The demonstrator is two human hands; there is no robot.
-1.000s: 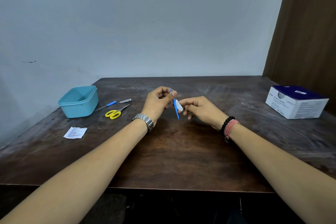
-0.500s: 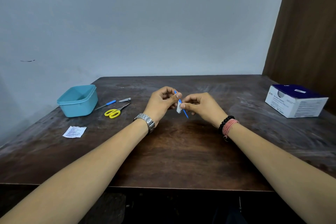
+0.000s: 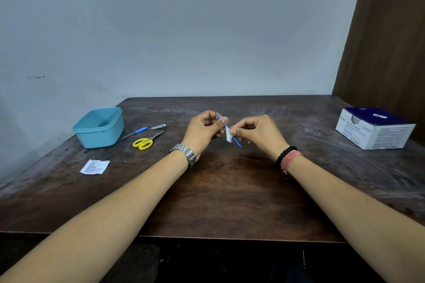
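My left hand (image 3: 203,130) pinches a thin blue tool (image 3: 236,143) near its upper end; a fine dark metal tip sticks out above the fingers. The tool slants down to the right over the middle of the dark wooden table (image 3: 230,202). My right hand (image 3: 257,132) pinches a small white swab pad (image 3: 228,136) against the tool's shaft. Both hands float just above the table, fingertips almost touching.
At the left stand a teal plastic tub (image 3: 99,127), a blue-handled tool (image 3: 134,133), a nail clipper (image 3: 158,126) and yellow scissors (image 3: 147,141). A torn white sachet (image 3: 94,166) lies nearer. A white and navy swab box (image 3: 374,127) sits at the right.
The right hand has closed in on the left and brought the white pad onto the blue tool's shaft. The tool has tilted, its lower end swinging right.
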